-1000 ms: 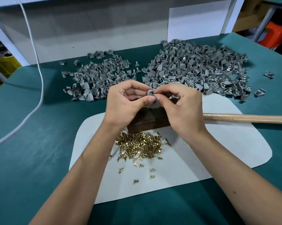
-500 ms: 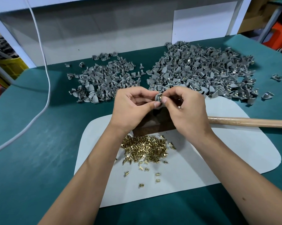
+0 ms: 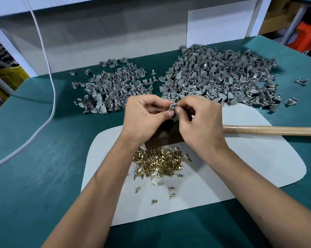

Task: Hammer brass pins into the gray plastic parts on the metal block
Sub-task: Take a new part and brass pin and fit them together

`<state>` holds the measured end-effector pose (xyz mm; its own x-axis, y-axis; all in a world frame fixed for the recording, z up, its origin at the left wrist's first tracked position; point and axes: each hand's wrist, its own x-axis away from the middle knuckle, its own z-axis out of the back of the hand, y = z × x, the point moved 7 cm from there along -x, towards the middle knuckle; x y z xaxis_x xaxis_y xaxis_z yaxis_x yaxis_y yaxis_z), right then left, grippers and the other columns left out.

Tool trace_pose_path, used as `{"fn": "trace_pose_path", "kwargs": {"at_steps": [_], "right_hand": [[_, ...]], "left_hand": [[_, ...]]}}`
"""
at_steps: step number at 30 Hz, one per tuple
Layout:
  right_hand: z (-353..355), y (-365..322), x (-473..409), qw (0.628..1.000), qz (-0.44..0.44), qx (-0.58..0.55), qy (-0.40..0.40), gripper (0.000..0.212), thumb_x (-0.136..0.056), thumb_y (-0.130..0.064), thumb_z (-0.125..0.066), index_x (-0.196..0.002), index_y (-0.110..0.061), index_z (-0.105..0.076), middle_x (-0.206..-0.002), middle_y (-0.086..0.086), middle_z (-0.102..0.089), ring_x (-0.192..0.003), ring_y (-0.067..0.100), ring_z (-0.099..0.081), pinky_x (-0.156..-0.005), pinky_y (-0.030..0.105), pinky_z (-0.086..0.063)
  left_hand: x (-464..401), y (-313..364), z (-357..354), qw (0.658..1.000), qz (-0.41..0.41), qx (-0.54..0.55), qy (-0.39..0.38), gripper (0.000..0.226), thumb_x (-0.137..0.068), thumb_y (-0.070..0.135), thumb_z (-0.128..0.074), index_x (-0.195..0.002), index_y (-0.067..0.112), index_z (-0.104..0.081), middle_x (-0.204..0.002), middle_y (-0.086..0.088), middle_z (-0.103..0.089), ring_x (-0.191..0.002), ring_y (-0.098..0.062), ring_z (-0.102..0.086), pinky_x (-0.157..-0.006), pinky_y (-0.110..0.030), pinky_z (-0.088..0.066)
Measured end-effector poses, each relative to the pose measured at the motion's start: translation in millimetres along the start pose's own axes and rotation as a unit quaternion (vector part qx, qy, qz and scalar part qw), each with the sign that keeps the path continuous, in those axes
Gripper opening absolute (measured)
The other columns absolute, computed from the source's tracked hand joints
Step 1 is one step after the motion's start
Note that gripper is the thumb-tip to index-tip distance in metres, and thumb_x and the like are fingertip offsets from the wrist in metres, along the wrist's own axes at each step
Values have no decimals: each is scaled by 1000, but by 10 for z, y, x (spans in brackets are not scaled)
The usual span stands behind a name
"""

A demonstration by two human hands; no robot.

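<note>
Both forearms converge, left hand (image 3: 144, 117) and right hand (image 3: 199, 120) meeting fingertip to fingertip (fingers curled, pinching).

1 head view (close) looks down, forward.

I see 1 gray plastic part (image 3: 172, 107) pinched above the dark metal block (image 3: 166, 137). Brass pins (image 3: 158, 161) lie heaped just before the block. 2 gray part piles (image 3: 217, 79) lie behind it.
</note>
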<state>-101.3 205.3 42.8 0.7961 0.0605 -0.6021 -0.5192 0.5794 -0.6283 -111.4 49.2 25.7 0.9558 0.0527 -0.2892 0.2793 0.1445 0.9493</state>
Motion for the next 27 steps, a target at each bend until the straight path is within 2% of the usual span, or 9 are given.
{"fn": "trace_pose_path", "kwargs": {"at_steps": [8, 12, 18, 22, 27], "right_hand": [[3, -16, 4, 1000, -7, 20, 20, 11, -83, -3, -66, -79, -9, -75, -77, 3, -70, -72, 20, -62, -66, 34, -50], [5, 26, -20, 1000, -14, -1, 0, 11, -87, -6, -67, -85, -9, -78, -79, 2, -73, -73, 18, -65, -70, 35, -53], [-19, 45, -54, 998, 37, 0, -53, 12, -92, -6, -65, -92, -7, -77, -87, 2, -73, -82, 18, -64, -77, 31, -51], [49, 42, -56, 997, 77, 10, -24, 9, -88, -7, -73, -95, -8, -78, -90, 2, -74, -87, 17, -65, -80, 34, -55], [73, 16, -58, 990, 135, 38, -6, 7, -87, -6, -77, -94, -8, -77, -91, 3, -72, -88, 19, -61, -82, 30, -50]], "left_hand": [[22, 47, -41, 998, 10, -58, 28, 24, -73, -12, -84, -88, 6, -78, -86, -10, -78, -82, -23, -78, -82, -39, -63], [38, 91, -78, 996, -17, -83, 3, 26, -73, -8, -85, -90, 8, -76, -87, -8, -78, -82, -19, -77, -79, -32, -63], [25, 64, -19, 994, -28, -106, 14, 29, -71, -6, -88, -95, 6, -77, -87, -6, -78, -81, -18, -77, -77, -30, -63], [29, 45, -15, 995, -25, -92, 20, 29, -69, -3, -91, -94, 5, -77, -87, -8, -78, -81, -19, -77, -77, -28, -62], [11, 20, -12, 997, -19, -73, 3, 29, -72, 2, -90, -99, 5, -79, -89, -10, -78, -85, -27, -77, -79, -33, -63]]}}
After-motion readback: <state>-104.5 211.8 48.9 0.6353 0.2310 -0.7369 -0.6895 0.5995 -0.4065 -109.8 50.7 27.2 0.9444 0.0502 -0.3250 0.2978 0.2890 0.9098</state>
